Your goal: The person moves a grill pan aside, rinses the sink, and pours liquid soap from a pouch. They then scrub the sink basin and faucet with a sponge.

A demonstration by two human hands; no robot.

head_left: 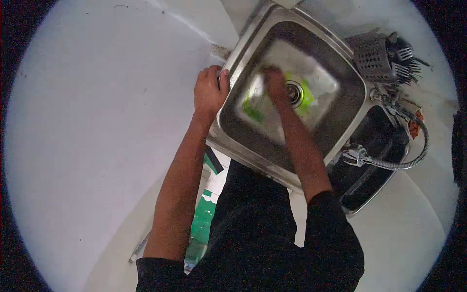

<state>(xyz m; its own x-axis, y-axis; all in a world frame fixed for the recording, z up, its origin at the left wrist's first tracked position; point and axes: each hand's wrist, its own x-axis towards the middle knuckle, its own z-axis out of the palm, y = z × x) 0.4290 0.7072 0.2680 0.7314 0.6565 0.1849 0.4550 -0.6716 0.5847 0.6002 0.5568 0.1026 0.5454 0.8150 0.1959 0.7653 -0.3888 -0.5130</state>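
Head view, around: fork caddy (373, 57), hose faucet (389, 104).
Steel sink (243, 134): blurred green item (253, 109) inside.
Left hand (209, 90): clamped on rim.
Right hand (275, 80): on green item, grip unclear.

A fisheye view looks straight down onto a smooth white table (107, 121) that fills the left and lower right of the scene, evenly lit by soft, pale light. Set into it at an angle is a square stainless steel sink basin (245, 156). Just beside its right edge sits a second, black basin (384, 141), with a chrome tap on a flexible metal hose (404, 163) curving over it. Behind that stands a grey perforated cutlery holder (372, 58) holding dark forks (404, 61). Below the table edge, a strip of green and white floor (204, 219) shows.
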